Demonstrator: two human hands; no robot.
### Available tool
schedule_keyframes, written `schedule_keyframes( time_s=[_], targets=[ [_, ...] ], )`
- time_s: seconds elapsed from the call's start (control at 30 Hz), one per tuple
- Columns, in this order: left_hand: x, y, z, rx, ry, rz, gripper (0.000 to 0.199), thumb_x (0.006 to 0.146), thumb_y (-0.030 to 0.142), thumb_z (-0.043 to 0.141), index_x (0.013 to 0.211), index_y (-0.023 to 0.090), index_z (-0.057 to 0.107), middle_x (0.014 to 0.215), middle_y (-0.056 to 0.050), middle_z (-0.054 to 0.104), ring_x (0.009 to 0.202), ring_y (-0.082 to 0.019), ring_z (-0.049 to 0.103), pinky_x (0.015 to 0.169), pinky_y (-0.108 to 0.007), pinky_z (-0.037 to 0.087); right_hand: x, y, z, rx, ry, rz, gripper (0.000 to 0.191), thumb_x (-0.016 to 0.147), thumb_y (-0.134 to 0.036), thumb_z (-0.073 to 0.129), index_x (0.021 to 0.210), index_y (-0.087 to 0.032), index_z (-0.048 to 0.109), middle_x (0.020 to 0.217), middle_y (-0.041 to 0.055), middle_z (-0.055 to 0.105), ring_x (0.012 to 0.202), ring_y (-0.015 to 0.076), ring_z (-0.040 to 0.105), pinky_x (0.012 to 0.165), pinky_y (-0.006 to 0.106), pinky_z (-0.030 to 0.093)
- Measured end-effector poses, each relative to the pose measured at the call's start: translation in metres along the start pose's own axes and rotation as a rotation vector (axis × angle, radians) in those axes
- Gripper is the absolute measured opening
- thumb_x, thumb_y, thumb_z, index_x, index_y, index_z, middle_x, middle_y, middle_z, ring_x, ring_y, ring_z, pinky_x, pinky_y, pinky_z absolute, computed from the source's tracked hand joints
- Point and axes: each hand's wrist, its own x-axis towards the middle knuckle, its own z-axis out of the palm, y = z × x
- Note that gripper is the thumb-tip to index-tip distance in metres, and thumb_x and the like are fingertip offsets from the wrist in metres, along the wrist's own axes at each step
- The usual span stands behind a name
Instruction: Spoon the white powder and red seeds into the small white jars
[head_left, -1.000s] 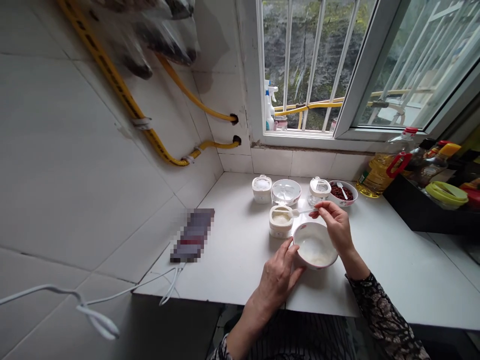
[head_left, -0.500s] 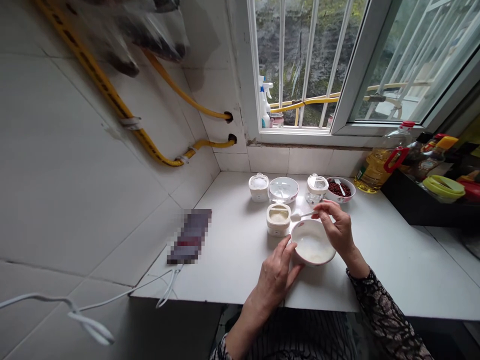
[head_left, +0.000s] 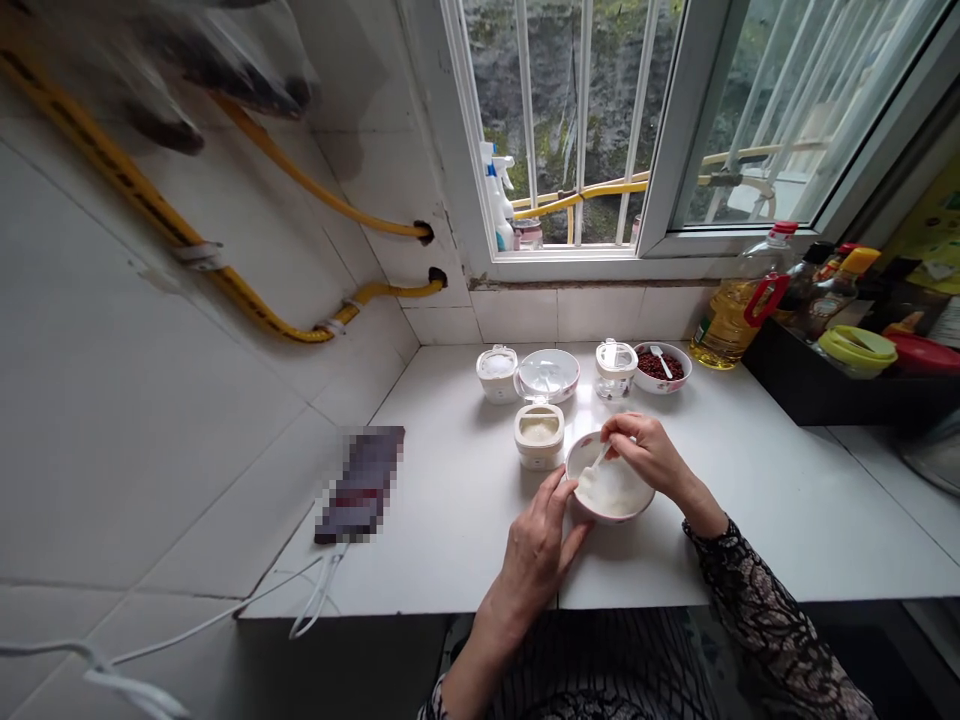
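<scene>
A white bowl [head_left: 619, 492] with pale contents stands near the front of the counter. My left hand [head_left: 541, 540] grips its left rim, thumb low on the side and fingers at the edge. Pinched in my right hand [head_left: 639, 452] is a small white spoon [head_left: 598, 463], its tip down inside the bowl. Just left of the bowl sits an open square jar [head_left: 539, 437] of pale granules. Behind are a jar of white powder [head_left: 497, 374], a bowl of clear liquid [head_left: 550, 375], a clear jar [head_left: 616, 370] and a bowl of dark red bits [head_left: 662, 368] with a white spoon.
An oil bottle [head_left: 731, 305] stands at the back right beside a black box [head_left: 799, 372] of bottles and tubs. A blurred dark object [head_left: 364, 487] with a white cable [head_left: 324, 590] lies at the left edge. The window is behind the counter.
My right hand has brought the spoon from beside the granule jar down into the bowl. My left hand still holds the bowl. The whole view has shifted slightly.
</scene>
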Motion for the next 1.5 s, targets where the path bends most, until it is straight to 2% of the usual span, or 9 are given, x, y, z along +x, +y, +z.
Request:
schedule_keyframes(
  time_s=[0.13, 0.3, 0.43, 0.57, 0.7, 0.83, 1.27, 1.4, 1.5],
  targets=[
    [0.0, 0.001, -0.001, 0.008, -0.002, -0.001, 0.041, 0.092, 0.021, 0.057, 0.131, 0.019, 0.044, 0.134, -0.018, 0.06, 0.12, -0.028, 0.065, 0.089, -0.037, 0.061, 0.001, 0.001, -0.003, 0.088, 0.058, 0.101, 0.019, 0.078, -0.016, 0.047, 0.071, -0.021, 0.063, 0.06, -0.0009, 0.067, 0.056, 0.0165, 0.063, 0.068, 0.029, 0.049],
    [0.0, 0.0, 0.0, 0.012, -0.001, -0.001, 0.043, 0.093, 0.022, 0.057, 0.133, 0.02, 0.042, 0.133, -0.017, 0.061, 0.12, -0.028, 0.065, 0.087, -0.036, 0.062, 0.001, 0.004, 0.003, -0.04, 0.061, -0.01, 0.02, 0.075, -0.012, 0.048, 0.066, -0.023, 0.063, 0.054, -0.0013, 0.066, 0.068, 0.0201, 0.064, 0.084, 0.034, 0.048],
    [0.0, 0.0, 0.0, 0.021, 0.008, 0.003, 0.042, 0.093, 0.022, 0.057, 0.133, 0.02, 0.042, 0.133, -0.017, 0.061, 0.119, -0.028, 0.066, 0.088, -0.037, 0.062, 0.001, 0.008, 0.007, -0.111, 0.066, -0.028, 0.021, 0.076, -0.011, 0.048, 0.069, -0.023, 0.064, 0.06, -0.0006, 0.069, 0.072, 0.0205, 0.064, 0.09, 0.037, 0.046],
    [0.001, 0.0, 0.0, 0.024, 0.007, 0.009, 0.04, 0.093, 0.022, 0.056, 0.131, 0.02, 0.043, 0.132, -0.018, 0.061, 0.119, -0.028, 0.066, 0.087, -0.037, 0.062, 0.0, 0.005, 0.008, -0.099, -0.009, -0.042, 0.022, 0.076, -0.01, 0.048, 0.07, -0.024, 0.065, 0.06, -0.002, 0.069, 0.07, 0.0198, 0.064, 0.098, 0.042, 0.043],
    [0.001, 0.001, -0.001, 0.025, 0.005, 0.007, 0.04, 0.094, 0.022, 0.056, 0.131, 0.018, 0.043, 0.132, -0.019, 0.061, 0.118, -0.028, 0.066, 0.087, -0.036, 0.062, 0.0, 0.0, 0.005, 0.134, -0.047, 0.093, 0.019, 0.076, -0.015, 0.048, 0.07, -0.022, 0.065, 0.058, -0.0009, 0.068, 0.06, 0.0177, 0.063, 0.077, 0.035, 0.051],
    [0.001, 0.002, -0.001, 0.013, -0.001, 0.004, 0.041, 0.094, 0.02, 0.055, 0.132, 0.018, 0.042, 0.132, -0.018, 0.06, 0.12, -0.028, 0.065, 0.088, -0.037, 0.061, 0.002, 0.0, -0.002, 0.346, -0.01, 0.287, 0.013, 0.071, -0.024, 0.052, 0.068, -0.02, 0.065, 0.053, -0.0011, 0.065, 0.053, 0.0163, 0.06, 0.06, 0.028, 0.049],
    [0.0, 0.001, 0.001, -0.005, 0.003, -0.004, 0.045, 0.09, 0.018, 0.059, 0.132, 0.018, 0.042, 0.135, -0.02, 0.06, 0.118, -0.03, 0.066, 0.085, -0.037, 0.062, 0.007, 0.001, -0.009, 0.541, 0.128, 0.438, 0.014, 0.06, -0.029, 0.058, 0.061, -0.018, 0.067, 0.048, 0.0, 0.063, 0.05, 0.0147, 0.057, 0.058, 0.028, 0.048],
    [0.001, 0.002, 0.001, -0.002, 0.011, 0.003, 0.045, 0.089, 0.017, 0.06, 0.131, 0.017, 0.042, 0.133, -0.021, 0.06, 0.117, -0.031, 0.067, 0.084, -0.038, 0.063, 0.009, 0.002, -0.009, 0.568, 0.156, 0.422, 0.013, 0.062, -0.03, 0.061, 0.063, -0.018, 0.067, 0.049, 0.0004, 0.064, 0.051, 0.015, 0.057, 0.06, 0.029, 0.049],
    [0.002, 0.003, 0.0, -0.012, 0.012, 0.007, 0.045, 0.089, 0.017, 0.06, 0.131, 0.017, 0.042, 0.134, -0.022, 0.06, 0.118, -0.031, 0.067, 0.086, -0.038, 0.062, 0.012, -0.001, -0.002, 0.541, 0.238, 0.331, 0.014, 0.07, -0.031, 0.061, 0.072, -0.019, 0.067, 0.056, 0.0005, 0.066, 0.056, 0.0167, 0.062, 0.065, 0.032, 0.052]
  ],
)
